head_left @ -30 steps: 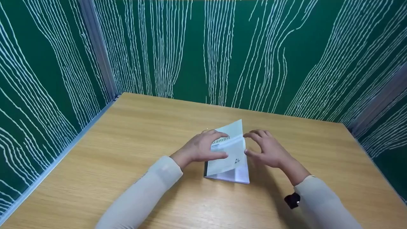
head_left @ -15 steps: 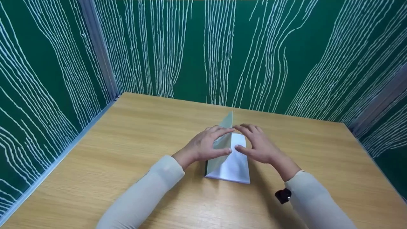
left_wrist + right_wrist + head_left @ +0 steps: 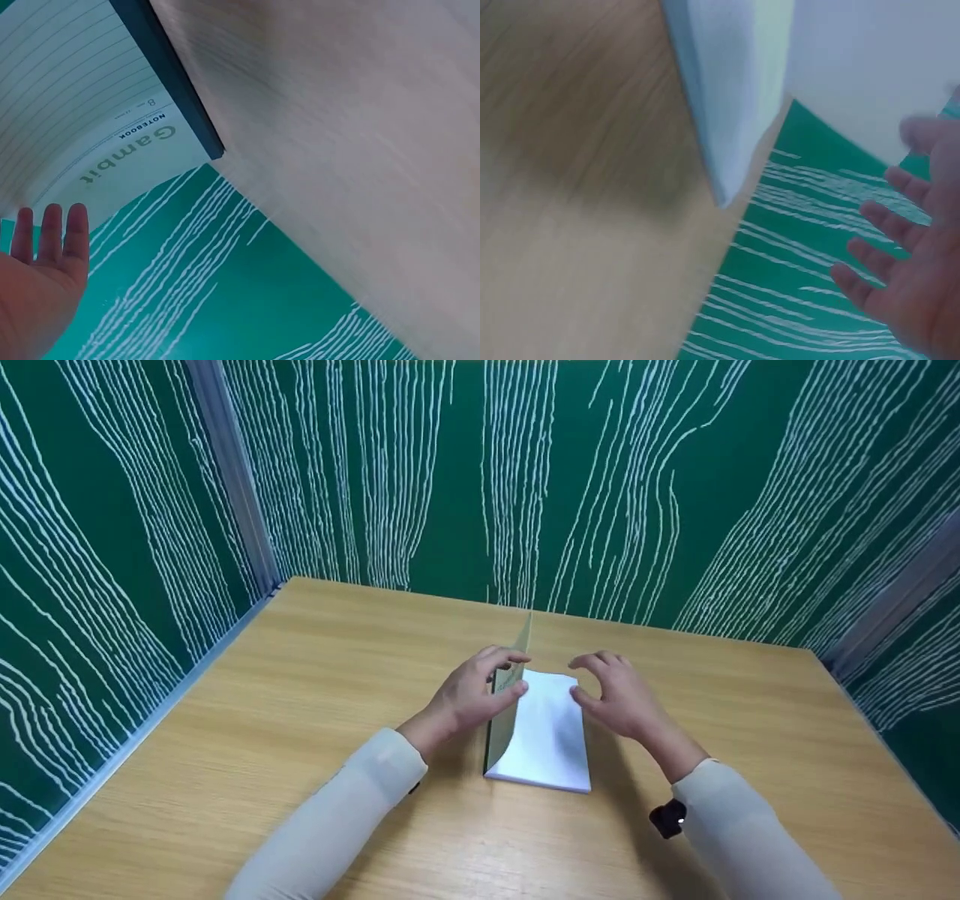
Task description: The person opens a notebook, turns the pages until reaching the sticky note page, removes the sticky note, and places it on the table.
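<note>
A notebook point(image 3: 551, 735) lies on the table, its pale green "Gambit" cover point(image 3: 112, 150) standing up from the dark spine point(image 3: 169, 71) at the left. White page shows beneath the raised cover. My left hand point(image 3: 476, 688) is at the cover's outer side, thumb and fingers spread apart with their tips at its free edge. In the left wrist view, straight fingers point(image 3: 51, 236) overlap the cover's edge. My right hand point(image 3: 619, 697) holds nothing; its fingers are spread by the notebook's far right corner. In the right wrist view that corner point(image 3: 735, 157) is left of the fingers.
The wooden table point(image 3: 300, 690) extends around the notebook. Green panels point(image 3: 450, 487) with white wavy lines rise behind it and at both sides, joined by grey posts point(image 3: 232, 472). A small dark device point(image 3: 666, 819) hangs under the right sleeve.
The cover has swung up and leftward, exposing the white page. My left hand has moved slightly left with it. The right hand first moved left over the page, then back right.
</note>
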Demonstrator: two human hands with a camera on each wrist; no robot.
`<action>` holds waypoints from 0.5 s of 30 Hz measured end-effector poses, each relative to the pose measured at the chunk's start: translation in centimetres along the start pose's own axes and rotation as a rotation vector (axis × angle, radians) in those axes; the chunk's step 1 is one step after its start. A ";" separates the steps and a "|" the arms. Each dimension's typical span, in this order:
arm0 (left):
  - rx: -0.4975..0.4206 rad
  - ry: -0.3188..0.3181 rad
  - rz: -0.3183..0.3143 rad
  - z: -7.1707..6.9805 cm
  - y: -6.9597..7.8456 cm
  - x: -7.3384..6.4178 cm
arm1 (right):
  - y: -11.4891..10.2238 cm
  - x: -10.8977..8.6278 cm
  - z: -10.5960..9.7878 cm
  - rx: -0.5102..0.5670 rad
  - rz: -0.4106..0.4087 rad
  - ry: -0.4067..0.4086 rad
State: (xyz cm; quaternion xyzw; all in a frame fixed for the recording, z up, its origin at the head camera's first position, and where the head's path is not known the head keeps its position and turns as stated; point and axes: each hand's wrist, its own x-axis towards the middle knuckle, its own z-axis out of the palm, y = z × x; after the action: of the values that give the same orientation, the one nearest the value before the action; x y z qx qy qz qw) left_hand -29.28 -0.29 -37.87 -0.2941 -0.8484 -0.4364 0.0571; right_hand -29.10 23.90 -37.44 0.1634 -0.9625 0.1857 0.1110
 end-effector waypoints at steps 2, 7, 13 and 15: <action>-0.070 0.041 -0.011 -0.1 -0.2 0.1 | 0.7 0.4 0.3 0.016 0.056 0.012; -0.229 0.121 -0.056 -0.1 -0.3 0.1 | 2.4 1.8 1.3 -0.009 0.177 -0.011; -0.347 0.169 -0.130 -0.4 0.4 -0.6 | 3.5 3.3 3.2 -0.146 0.225 -0.110; -0.358 0.174 -0.143 -1.0 1.2 -1.0 | 3.6 3.7 3.9 -0.175 0.245 -0.145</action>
State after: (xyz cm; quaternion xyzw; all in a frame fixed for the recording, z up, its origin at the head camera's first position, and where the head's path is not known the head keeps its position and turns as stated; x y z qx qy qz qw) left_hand -27.92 -0.93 -36.77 -0.1998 -0.7679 -0.6069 0.0459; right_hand -34.34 24.55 -41.09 0.0475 -0.9932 0.1012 0.0314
